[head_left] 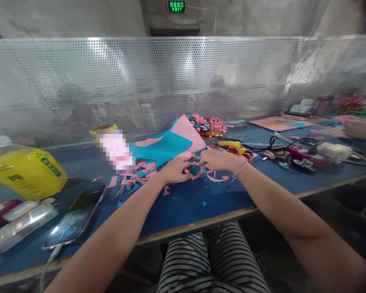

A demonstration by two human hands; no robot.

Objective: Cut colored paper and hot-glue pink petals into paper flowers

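Note:
Over the middle of the blue table point(183, 211), my left hand point(176, 169) and my right hand point(216, 160) hold a small pink and blue paper piece point(197, 171) between them. The fingers of both hands are bent and closed on its two sides; their tips are partly hidden. Just behind the hands lie a blue paper sheet point(166, 146) and a pink paper sheet point(186, 132), overlapping. Pink and blue paper scraps point(137, 179) are heaped left of my left hand. Beyond my right hand rests a yellow tool point(232, 145), its kind unclear.
A perforated metal screen point(177, 81) borders the table's far side, near frilled paper flowers point(212, 127). On the left are a yellow bottle point(33, 171) and a phone point(77, 217) on a cable. To the right sit a purple power strip point(308, 158) and another person's hand point(356, 130).

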